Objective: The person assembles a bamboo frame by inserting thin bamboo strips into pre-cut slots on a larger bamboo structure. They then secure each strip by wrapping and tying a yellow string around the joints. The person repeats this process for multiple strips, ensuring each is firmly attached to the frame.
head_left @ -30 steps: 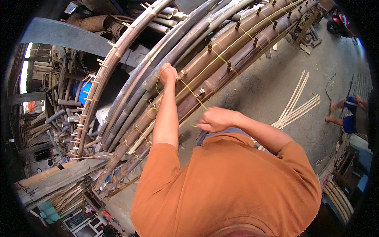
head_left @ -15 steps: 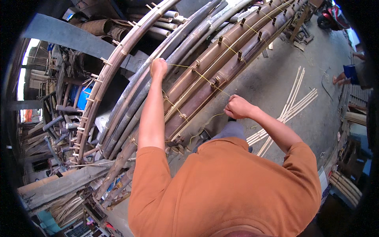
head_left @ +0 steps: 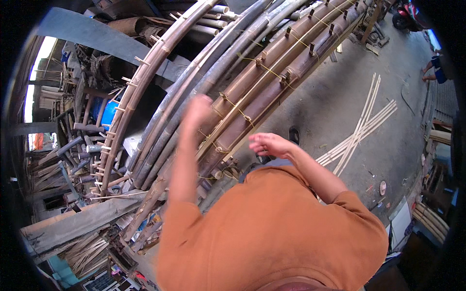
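Two brown bamboo poles (head_left: pixel 264 104) lie side by side, running up to the far right, with dark pegs (head_left: pixel 288 32) standing along them. Thin yellow cord (head_left: pixel 270 71) is tied across the poles in several places. My left hand (head_left: pixel 198 111) is smeared by motion above the near part of the poles, so its fingers do not show clearly. Just right of the poles, my right hand (head_left: pixel 270 144) hovers with its fingers loosely bent and partly apart. No cord shows in it.
Grey bamboo poles (head_left: pixel 213 70) and a curved bamboo piece with light pegs (head_left: pixel 127 99) lie to the left. Pale split strips (head_left: pixel 361 128) cross on the concrete floor (head_left: pixel 335 92) at right. A red motorbike (head_left: pixel 410 18) and a person's legs (head_left: pixel 432 70) are at far right.
The cord stretched between my hands no longer shows there. My left hand has come down nearer and blurred; my right hand has moved left and its fist has loosened.
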The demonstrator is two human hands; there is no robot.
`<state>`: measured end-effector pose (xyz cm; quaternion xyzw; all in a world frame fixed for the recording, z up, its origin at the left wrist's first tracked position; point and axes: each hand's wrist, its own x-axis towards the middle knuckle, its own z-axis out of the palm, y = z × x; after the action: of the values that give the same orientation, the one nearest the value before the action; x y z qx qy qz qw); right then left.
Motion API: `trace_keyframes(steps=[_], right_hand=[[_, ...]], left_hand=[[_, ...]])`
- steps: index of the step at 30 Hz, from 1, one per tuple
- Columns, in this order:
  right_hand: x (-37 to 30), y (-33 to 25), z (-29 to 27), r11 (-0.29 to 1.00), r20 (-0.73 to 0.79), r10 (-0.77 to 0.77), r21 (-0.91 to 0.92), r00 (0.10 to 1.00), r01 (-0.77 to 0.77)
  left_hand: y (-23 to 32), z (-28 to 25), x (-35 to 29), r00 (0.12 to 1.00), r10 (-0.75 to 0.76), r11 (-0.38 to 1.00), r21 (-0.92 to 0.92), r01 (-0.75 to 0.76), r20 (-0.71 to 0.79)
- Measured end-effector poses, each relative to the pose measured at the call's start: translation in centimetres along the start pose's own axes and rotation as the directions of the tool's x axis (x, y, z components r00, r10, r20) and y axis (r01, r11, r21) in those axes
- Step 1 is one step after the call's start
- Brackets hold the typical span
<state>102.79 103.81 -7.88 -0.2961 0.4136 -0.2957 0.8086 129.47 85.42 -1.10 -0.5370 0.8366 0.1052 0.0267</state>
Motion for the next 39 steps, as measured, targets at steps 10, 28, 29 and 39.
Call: trace_keyframes(steps=[10, 28, 29, 39], right_hand=[[7.8, -7.8, 14.9, 0.144, -0.018, -0.885, -0.961, 0.466, 0.237], [2.3, -6.9, 0.3, 0.162, 0.562, -0.066, -0.809, 0.824, 0.565], [3.9, -1.9, -2.7, -0.072, 0.661, -0.248, -0.742, 0.709, 0.667], [3.1, -1.0, 0.6, -0.194, 0.629, -0.239, -0.777, 0.740, 0.599]], left_hand=[[11.9, 7.2, -3.6, 0.867, -0.401, 0.868, -0.424, 0.257, -0.295], [11.2, 7.1, -3.6, 0.830, -0.422, 0.873, -0.411, 0.263, -0.364], [11.6, 6.4, -3.4, 0.847, -0.404, 0.883, -0.390, 0.262, -0.346], [-5.2, 12.0, 7.2, 0.807, -0.369, 0.905, -0.378, 0.197, -0.462]])
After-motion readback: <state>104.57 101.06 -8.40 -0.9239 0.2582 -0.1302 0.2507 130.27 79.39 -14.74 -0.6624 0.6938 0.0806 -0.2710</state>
